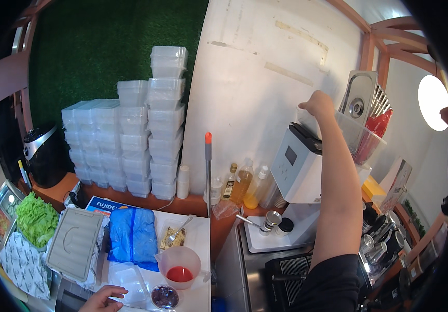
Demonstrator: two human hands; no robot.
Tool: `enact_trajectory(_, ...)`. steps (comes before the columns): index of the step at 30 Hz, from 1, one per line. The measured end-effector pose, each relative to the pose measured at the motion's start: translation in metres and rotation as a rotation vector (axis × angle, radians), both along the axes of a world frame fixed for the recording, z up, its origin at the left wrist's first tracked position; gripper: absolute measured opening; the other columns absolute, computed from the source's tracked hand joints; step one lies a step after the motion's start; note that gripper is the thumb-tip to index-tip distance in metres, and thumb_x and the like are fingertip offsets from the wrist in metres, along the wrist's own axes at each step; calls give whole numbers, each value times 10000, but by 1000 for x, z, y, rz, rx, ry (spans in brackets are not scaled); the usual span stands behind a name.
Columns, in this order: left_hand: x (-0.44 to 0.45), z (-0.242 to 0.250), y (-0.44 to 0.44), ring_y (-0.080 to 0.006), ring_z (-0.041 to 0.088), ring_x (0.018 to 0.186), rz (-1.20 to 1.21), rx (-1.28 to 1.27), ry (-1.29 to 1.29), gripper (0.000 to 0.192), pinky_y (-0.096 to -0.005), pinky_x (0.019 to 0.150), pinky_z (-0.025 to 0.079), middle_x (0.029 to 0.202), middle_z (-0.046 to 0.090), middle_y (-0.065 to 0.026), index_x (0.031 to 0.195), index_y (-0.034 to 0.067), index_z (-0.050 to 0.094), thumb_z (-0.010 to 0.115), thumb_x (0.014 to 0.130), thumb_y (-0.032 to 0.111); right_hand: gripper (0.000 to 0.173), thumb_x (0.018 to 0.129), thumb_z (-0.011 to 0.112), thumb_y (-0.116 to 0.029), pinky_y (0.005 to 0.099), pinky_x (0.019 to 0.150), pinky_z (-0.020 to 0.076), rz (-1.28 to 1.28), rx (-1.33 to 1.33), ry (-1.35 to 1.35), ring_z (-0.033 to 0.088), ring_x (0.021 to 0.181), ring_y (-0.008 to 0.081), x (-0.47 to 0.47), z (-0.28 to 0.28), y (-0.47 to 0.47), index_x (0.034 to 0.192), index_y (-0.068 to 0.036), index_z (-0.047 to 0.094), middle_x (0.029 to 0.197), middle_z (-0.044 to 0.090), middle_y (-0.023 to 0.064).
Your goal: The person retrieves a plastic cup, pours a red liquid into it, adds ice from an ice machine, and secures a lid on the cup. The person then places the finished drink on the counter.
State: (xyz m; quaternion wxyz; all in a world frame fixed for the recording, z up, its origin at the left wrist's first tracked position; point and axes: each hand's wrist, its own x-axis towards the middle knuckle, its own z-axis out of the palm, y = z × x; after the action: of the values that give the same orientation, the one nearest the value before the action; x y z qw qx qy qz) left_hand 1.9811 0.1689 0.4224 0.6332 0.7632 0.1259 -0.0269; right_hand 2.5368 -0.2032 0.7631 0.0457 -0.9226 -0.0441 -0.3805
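My right hand (318, 104) is raised high, its fingers curled at the left end of a clear plastic bin (368, 134) on top of a white machine (298, 163); whether it grips the rim or something inside is hidden. Low at the bottom edge, my left hand (107, 299) is partly in view, fingers apart and holding nothing, beside a clear plastic container (128, 282). Close by stand a small tub of dark contents (164, 297) and a plastic measuring jug (181, 263) with red liquid. Behind the jug, a fork (177, 231) rests in a tray of food (167, 238).
Stacked clear containers (165, 144) line the back ledge, with bottles (243, 181) to their right. A blue plastic package (132, 236), a grey lidded box (75, 243) and lettuce (36, 218) cover the left side. A portafilter (265, 227) lies near the machine; metal cups (378, 249) stand far right.
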Motion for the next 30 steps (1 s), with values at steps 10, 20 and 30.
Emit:
enact_trajectory(10,1,-3,0,-182,562,1152,-19,35,13,377,-318,921,484,1289,561,-63,1303,45,542,586,930,17,175,867,541,-69,427,755,574,-41,-408,-144,705,899,362,-3,-19,16,920,-19,699,966,719,181)
enact_trajectory(20,-6,-11,-1,-154,561,1156,-1,2,12,372,-272,885,480,1268,580,-52,1298,30,541,597,932,2,118,918,476,-87,488,760,542,139,-176,-361,670,902,388,0,-30,10,1001,-36,543,929,688,196)
enact_trajectory(30,-13,-20,-3,-131,569,1107,32,-19,16,352,-263,864,470,1227,601,-35,1279,38,563,615,931,21,163,967,557,-173,419,726,492,490,584,-974,635,808,323,4,-25,1,981,-14,589,886,648,154)
